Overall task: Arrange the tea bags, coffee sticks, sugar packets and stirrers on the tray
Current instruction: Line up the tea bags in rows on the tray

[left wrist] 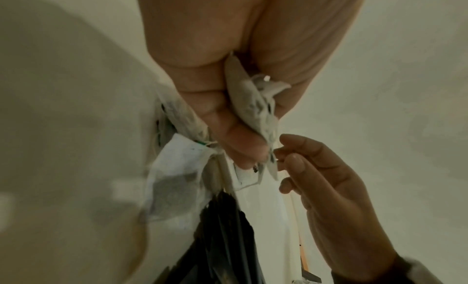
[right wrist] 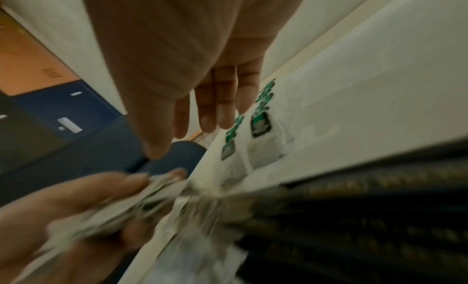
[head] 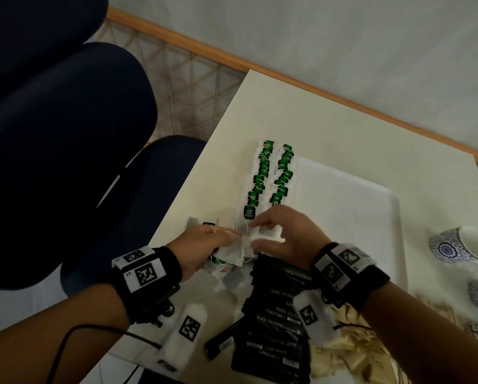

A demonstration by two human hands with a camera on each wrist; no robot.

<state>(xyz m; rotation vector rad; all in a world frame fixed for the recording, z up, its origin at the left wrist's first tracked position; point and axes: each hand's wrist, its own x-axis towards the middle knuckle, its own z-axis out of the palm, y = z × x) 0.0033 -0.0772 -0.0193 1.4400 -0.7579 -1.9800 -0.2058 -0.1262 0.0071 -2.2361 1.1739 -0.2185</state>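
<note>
My left hand (head: 204, 245) grips a bunch of white tea bags (head: 229, 257) just above the table; in the left wrist view its fingers (left wrist: 228, 128) curl round these tea bags (left wrist: 250, 108). My right hand (head: 285, 231) hovers opposite with straight fingers (right wrist: 215, 108), its fingertips next to the bunch and nothing pinched. Two rows of green-tagged tea bags (head: 265, 176) lie along the left edge of the white tray (head: 348, 206). Black coffee sticks (head: 273, 317) are piled under my right wrist. Pale wooden stirrers (head: 351, 345) lie at the lower right.
Blue-patterned cups (head: 459, 245) stand on the table (head: 329, 115) to the right of the tray. A loose tea bag (head: 232, 281) lies below my left hand. One coffee stick (head: 221, 342) lies apart near the front edge. A dark blue chair (head: 65, 134) stands on the left.
</note>
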